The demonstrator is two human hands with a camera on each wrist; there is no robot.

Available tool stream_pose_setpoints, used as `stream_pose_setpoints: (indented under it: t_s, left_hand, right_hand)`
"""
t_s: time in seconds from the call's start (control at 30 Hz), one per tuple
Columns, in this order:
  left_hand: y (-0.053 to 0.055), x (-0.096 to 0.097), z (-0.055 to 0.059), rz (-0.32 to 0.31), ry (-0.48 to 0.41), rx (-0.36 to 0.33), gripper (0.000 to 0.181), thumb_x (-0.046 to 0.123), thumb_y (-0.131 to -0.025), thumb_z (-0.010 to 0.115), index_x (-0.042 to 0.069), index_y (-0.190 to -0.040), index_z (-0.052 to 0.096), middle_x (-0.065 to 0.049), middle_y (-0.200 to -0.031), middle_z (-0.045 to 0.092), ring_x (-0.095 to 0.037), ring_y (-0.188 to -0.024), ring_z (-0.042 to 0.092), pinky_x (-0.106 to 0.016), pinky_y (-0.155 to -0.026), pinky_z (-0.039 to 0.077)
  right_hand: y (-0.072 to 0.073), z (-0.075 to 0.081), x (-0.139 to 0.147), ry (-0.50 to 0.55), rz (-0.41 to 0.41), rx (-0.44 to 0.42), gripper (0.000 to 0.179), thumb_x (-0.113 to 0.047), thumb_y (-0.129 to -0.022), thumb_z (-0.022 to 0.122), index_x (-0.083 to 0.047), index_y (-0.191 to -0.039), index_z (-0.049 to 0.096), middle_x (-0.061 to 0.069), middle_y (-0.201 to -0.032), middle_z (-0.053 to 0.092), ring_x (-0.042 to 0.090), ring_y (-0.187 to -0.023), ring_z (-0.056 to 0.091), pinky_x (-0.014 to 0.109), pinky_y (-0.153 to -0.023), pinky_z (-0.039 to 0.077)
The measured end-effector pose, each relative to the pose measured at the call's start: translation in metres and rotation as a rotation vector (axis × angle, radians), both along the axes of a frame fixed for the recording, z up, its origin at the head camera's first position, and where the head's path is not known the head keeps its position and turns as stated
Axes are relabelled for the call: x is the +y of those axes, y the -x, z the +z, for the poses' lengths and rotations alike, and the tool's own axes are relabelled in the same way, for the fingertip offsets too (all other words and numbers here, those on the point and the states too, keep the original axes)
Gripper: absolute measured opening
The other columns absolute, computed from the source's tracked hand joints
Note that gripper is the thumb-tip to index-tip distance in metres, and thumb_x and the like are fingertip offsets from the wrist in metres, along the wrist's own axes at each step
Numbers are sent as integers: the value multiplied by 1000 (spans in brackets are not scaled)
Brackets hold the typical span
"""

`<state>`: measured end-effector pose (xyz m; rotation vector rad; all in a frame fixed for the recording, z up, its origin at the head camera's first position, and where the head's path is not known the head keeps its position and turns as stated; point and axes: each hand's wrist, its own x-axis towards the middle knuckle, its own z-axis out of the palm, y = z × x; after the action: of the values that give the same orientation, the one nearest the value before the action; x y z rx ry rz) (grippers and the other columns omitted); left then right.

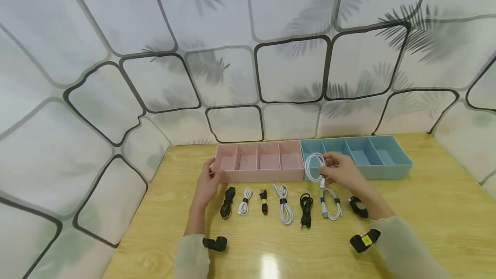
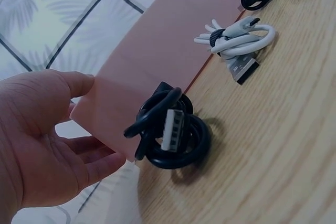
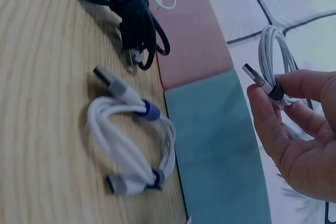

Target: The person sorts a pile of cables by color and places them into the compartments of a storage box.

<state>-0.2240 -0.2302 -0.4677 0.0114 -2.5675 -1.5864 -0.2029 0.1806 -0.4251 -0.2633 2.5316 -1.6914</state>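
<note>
- Backdrop (image 1: pixel 228 76), patterned with dark lines and leaves, is being shown behind a wooden table (image 1: pixel 147 236) in the head view.
- At the table's back, a pink box (image 1: pixel 259 176) and a blue box (image 1: pixel 383 172) are being shown end to end, pink on the left, each divided into four compartments.
- The pink box's left end is being gripped by the left hand (image 1: pixel 207 184).
- A white coil (image 1: pixel 307 169) is being pinched by the right hand (image 1: pixel 341 171), raised against the blue box's left end.
- Before the boxes, a row of bundles is being displayed, left to right: black cable (image 1: pixel 227 202), white cable (image 1: pixel 245 201), yellow-banded cable (image 1: pixel 264 202), long white cable (image 1: pixel 284 206), second black cable (image 1: pixel 306 210), white loop (image 1: pixel 338 203) and black bundle (image 1: pixel 359 206).
- In the left wrist view, the pink box's end is being held between thumb and curled fingers; the black cable is being shown just beside its front wall, USB plug visible.
- In the right wrist view, the white coil is being pinched at its dark tie between thumb and fingers, plug protruding, held clear of the table.
- Below it, the white loop, blue-tied, is being seen near the blue box's front.
</note>
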Motion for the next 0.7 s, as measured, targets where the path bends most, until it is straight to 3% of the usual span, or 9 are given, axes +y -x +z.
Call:
stream_pose_setpoints:
  t_s: [0.27,0.43,0.7]
  left_hand:
    - [1,2,3,5,-12,7,50,15,-101,55,5,-148,38,-31,-133,53,-41,-120,56,-52,-100,45]
    - [1,5,5,30,-6,1,50,16,-101,54,7,-148,39,-29,-135,53,-40,-118,56,-52,-98,46]
    - [2,6,4,54,-15,-8,50,15,-100,53,7,-148,39,-28,-135,53,-39,-119,56,-52,-98,46]
  right_hand:
    - [24,10,-20,55,-40,-51,47,-9,-97,62,11,-137,45,18,-92,64,17,-73,69,44,-72,59]
    - [39,11,-28,79,-93,-105,47,-10,-98,61,12,-137,46,17,-94,65,14,-68,69,43,-73,59]
    - [56,9,-36,45,-169,-103,38,-12,-96,64,13,-124,58,20,-99,69,9,-68,67,28,-66,59]
